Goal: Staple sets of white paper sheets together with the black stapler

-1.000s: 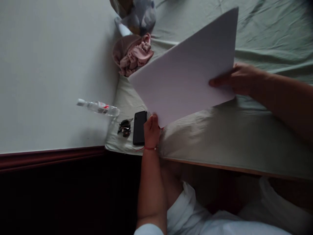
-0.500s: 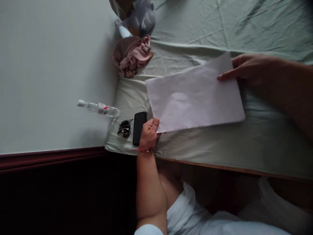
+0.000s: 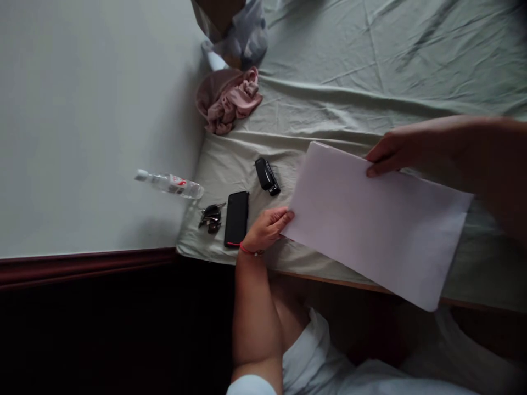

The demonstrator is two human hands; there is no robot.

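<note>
Both hands hold one large white sheet of paper over the near edge of a bed covered in a pale green sheet; left hand pinches the sheet's near-left corner, thumb on top, fingers curled under; right hand grips the far edge, fingers pressed along the top face; what lies beneath them I cannot tell.

Position: the paper lies tilted, its right corner hanging past the wooden bed edge toward the lap; most of it is over the bedding, whether resting or lifted I cannot tell.

Step in hand, as judged: handling and squaring the sheet above the bed surface; a next move would call for both grips to travel together so the paper neither buckles nor creases, and for the overhanging corner to come back over the bed.

Edges and room: just left of the left hand lie a black phone, a bunch of keys and a small black stapler-like object; a clear bottle lies at the wall; pink cloth sits further off; open bedding lies wide to the right and beyond the paper.
</note>
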